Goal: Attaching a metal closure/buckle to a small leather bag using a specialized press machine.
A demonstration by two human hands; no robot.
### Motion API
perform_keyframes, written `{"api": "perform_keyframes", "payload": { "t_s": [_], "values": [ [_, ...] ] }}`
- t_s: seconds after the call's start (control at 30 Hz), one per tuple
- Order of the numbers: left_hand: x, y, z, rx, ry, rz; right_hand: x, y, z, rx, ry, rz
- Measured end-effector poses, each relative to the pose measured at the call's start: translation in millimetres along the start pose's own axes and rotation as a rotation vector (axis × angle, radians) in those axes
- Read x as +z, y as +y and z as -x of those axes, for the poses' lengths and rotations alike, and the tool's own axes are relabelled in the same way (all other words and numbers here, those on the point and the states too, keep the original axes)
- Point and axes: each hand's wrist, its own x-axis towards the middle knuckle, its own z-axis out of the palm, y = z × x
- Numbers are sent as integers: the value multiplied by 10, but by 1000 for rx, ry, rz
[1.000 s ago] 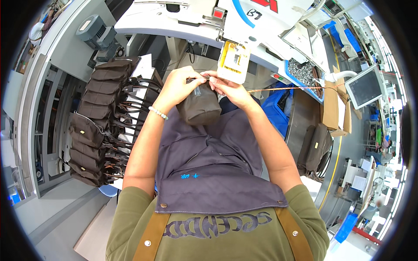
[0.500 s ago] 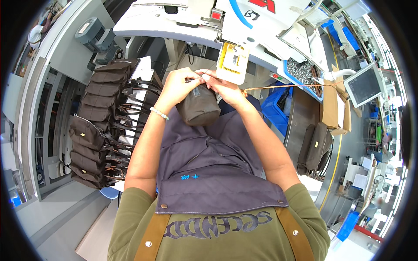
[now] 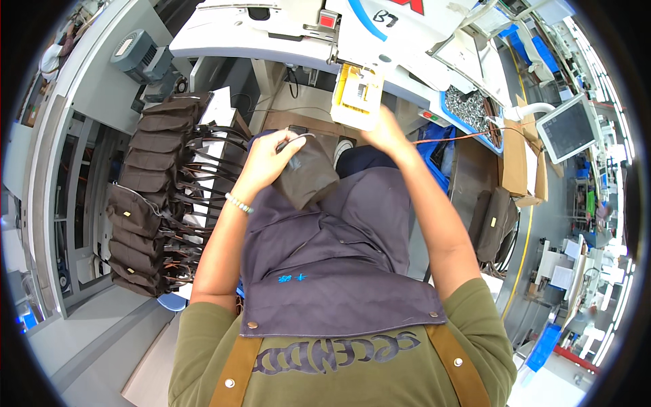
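**A:** Starting at 9 o'clock: stack of dark brown bags (image 3: pixel 146 203) lined up with straps poking toward the lap, probably parked there to stay within reach. Any idea what's in hand?

**B:** Left hand (image 3: pixel 268 163) closed around a small dark brown pouch (image 3: pixel 308 178), fingers (image 3: pixel 283 146) pinching its top edge, pouch resting on the grey apron (image 3: pixel 332 271) just above centre. Looks propped on the lap for support.

**A:** And further right?

**B:** Right hand (image 3: pixel 388 132) up at 12 o'clock, touching the yellow-and-white card (image 3: pixel 357 95) hanging off the white desk (image 3: pixel 271 30). Blurred, so can't tell how far open, nor whether holding anything. At 2 o'clock: blue tray of metal bits (image 3: pixel 471 108), brown cardboard box (image 3: pixel 515 152), tilted grey screen (image 3: pixel 566 129).
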Motion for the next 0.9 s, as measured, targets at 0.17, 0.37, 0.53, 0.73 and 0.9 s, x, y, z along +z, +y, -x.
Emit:
{"api": "perform_keyframes", "payload": {
  "t_s": [0.17, 0.37, 0.53, 0.73, 0.9],
  "values": [
    [-16, -82, 332, -158, -244, 442, -471, 707, -529, -161, 160, 554],
    [69, -242, 578, -245, -216, 499, -550, 938, -671, -209, 113, 712],
    [101, -266, 642, -250, -188, 521, -242, 389, -313, -49, 86, 309],
    [209, -134, 639, -218, -221, 580, 231, -598, 486, 35, -340, -484],
    [254, -65, 610, -234, -209, 677, 431, -832, 663, 149, -413, -738]
  ]
}}
